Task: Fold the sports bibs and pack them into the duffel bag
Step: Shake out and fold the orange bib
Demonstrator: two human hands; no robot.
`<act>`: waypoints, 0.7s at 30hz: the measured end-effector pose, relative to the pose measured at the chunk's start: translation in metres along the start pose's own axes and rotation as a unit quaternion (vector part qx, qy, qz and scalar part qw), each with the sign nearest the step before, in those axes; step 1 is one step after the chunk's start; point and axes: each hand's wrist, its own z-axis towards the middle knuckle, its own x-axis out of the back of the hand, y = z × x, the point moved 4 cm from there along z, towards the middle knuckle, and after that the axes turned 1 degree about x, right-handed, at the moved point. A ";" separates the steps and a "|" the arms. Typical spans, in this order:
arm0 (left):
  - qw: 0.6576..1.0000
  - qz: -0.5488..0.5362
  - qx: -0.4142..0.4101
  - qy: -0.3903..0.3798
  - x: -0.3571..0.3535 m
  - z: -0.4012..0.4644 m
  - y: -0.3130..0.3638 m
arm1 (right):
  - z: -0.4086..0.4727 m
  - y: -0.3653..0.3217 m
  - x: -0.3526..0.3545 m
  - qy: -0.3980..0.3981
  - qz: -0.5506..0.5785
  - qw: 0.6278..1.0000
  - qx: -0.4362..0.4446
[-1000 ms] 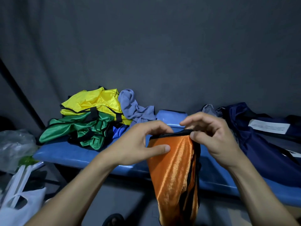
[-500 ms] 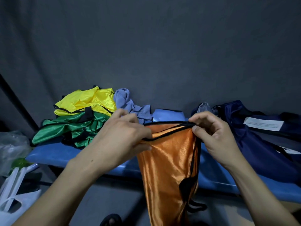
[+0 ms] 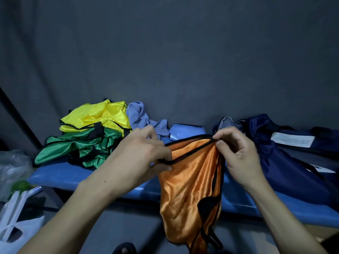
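Vertically orange bib [image 3: 189, 184] hangs, both hands pinching.

orange bib [image 3: 185, 189] black-trimmed, yellow bib [image 3: 102, 114], seemingly navy bag [image 3: 286, 162]

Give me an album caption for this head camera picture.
Both hands, left and right, pinch an orange bib's black-trimmed edge above a blue bench.

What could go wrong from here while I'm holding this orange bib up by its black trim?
The orange bib hangs off the bench edge, held only by left hand and right hand pinches; the slick fabric might slip to the floor. Its dangling black strap could tangle in the fold.
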 end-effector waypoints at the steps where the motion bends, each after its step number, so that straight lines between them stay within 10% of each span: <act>1: 1.000 -0.010 -0.017 -0.017 -0.002 0.000 0.001 | 0.000 0.000 -0.001 0.000 -0.011 1.000 0.006; 5: 0.978 -0.117 0.046 -0.164 -0.021 -0.007 0.002 | -0.001 -0.005 -0.006 -0.009 0.001 1.000 0.024; 21: 0.932 -0.304 0.163 -0.109 -0.050 0.007 -0.012 | -0.004 -0.020 -0.025 -0.128 0.015 0.991 0.039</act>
